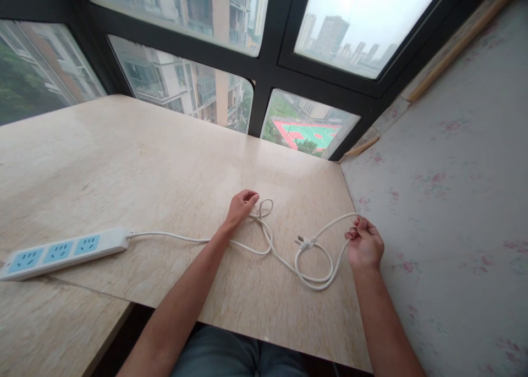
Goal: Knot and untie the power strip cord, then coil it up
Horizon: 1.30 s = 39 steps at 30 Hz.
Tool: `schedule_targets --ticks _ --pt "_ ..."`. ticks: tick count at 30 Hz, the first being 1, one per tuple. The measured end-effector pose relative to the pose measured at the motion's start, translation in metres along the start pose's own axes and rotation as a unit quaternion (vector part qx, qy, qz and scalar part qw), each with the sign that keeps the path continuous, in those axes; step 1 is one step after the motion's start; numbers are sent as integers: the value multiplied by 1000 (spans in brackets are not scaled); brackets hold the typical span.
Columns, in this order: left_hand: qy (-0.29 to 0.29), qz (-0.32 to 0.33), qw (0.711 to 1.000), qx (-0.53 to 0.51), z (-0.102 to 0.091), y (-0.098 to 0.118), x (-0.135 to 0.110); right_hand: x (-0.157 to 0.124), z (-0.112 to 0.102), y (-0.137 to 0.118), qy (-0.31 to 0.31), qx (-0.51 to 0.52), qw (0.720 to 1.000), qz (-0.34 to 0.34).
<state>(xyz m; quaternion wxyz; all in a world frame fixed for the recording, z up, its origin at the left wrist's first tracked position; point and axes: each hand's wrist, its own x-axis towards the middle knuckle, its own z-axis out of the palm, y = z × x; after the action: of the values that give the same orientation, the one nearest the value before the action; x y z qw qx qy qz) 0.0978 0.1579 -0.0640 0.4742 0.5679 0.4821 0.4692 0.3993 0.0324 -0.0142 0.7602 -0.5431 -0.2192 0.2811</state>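
A white power strip [68,251] with light blue socket panels lies at the left on the stone sill. From its right end a white cord [173,235] runs under my left forearm and on into loops. My left hand [242,205] is closed on the cord at a small loop near the middle. At the right, close to the wall, my right hand [365,244] pinches another bend of the cord, lifted off the surface. Between the hands lies the cord's plug [305,243], its prongs pointing left, beside a round coil.
The marble-patterned sill [136,157] stretches to dark window frames [268,52] at the back. A wall with flowered paper [437,217] bounds the right side. In front, the sill's edge is near my legs [231,352].
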Motion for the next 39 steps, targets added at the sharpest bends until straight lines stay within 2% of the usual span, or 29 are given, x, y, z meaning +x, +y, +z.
schedule_targets --ticks 3,6,10,12,14,17,19,20,22,24,25,26,28,30,32,36,39 --pt "44 38 996 68 -6 3 1 23 1 12 37 -8 999 10" --pt "96 92 982 136 -9 16 -4 42 2 21 45 -38 998 0" --pt "135 148 961 191 -8 40 -25 57 2 31 18 -180 984 1" --pt "101 158 960 209 -8 47 -45 61 0 36 17 -242 970 4" --pt "19 161 956 244 -10 46 -69 62 -3 40 21 -279 960 3" --pt "-96 152 926 331 -12 36 -107 47 -3 40 19 -349 936 -37" --pt "-125 154 903 381 -12 29 -125 23 3 37 -24 -433 892 -128" --pt "-134 157 893 401 -10 27 -131 6 9 35 -73 -481 853 -189" --pt "-154 159 874 432 -7 25 -137 -33 23 30 -225 -498 793 -267" --pt "-176 161 860 450 -6 26 -138 -74 37 27 -416 -501 701 -290" --pt "-184 165 856 453 -6 26 -137 -91 43 25 -478 -515 650 -288" --pt "-188 171 855 452 -9 27 -136 -104 48 25 -508 -536 611 -286" --pt "-176 187 860 441 -18 27 -135 -118 52 24 -500 -582 580 -274" --pt "-143 201 873 421 -33 26 -135 -117 50 24 -485 -598 581 -266" --pt "-104 208 888 397 -50 25 -136 -107 44 23 -478 -582 602 -264" --pt "-32 203 911 357 -81 18 -136 -89 33 18 -440 -538 663 -278" --pt "23 193 923 331 -94 12 -131 -83 29 14 -410 -531 672 -314"
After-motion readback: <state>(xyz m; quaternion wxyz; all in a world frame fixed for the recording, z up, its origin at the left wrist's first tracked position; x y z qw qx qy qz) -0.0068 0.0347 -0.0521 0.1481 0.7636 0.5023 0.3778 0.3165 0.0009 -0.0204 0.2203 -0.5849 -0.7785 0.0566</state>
